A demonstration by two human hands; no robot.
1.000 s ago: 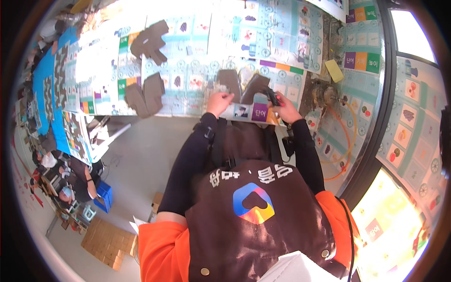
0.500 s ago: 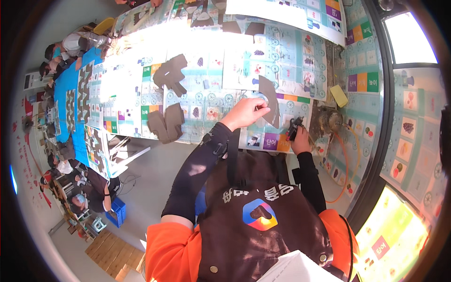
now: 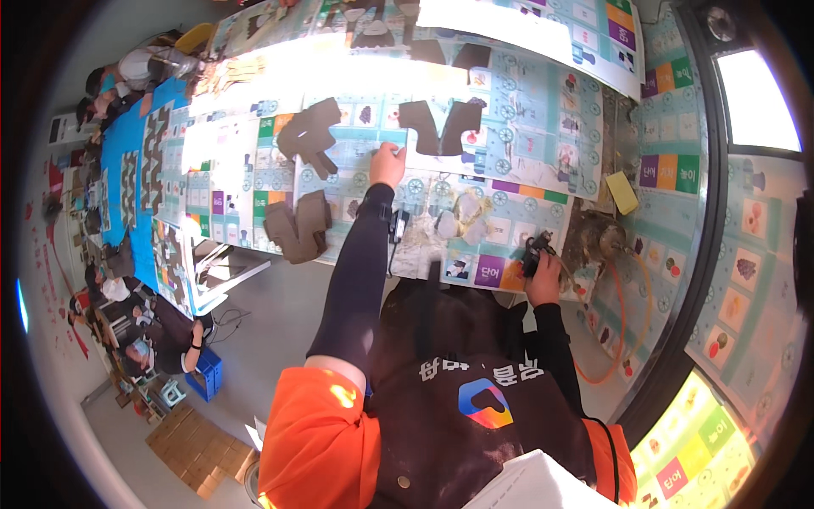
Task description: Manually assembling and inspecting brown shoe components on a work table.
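My left hand (image 3: 388,164) reaches forward over the paper-covered table, fingers curled, and nothing shows in it. Just to its right lies a flat dark brown V-shaped piece (image 3: 440,127), spread out and not touched by the hand. Left of the hand are two more brown pieces, a folded one (image 3: 310,136) farther off and another (image 3: 300,227) near the table's front edge. Low on the right, my right hand (image 3: 544,280) grips a small black tool (image 3: 536,251) that looks like a spray gun. Its fingers partly cover the tool.
Printed sheets cover the table (image 3: 530,136); a whitish stained patch (image 3: 458,212) lies between my hands. An orange hose (image 3: 623,314) loops at the right by a round fitting (image 3: 610,242). A yellow block (image 3: 621,193) sits near the wall. Other people (image 3: 153,339) work at the left.
My left hand has let go of the brown piece, which now lies spread out farther up the table. The hand has moved left and forward. My right hand stays on the black tool.
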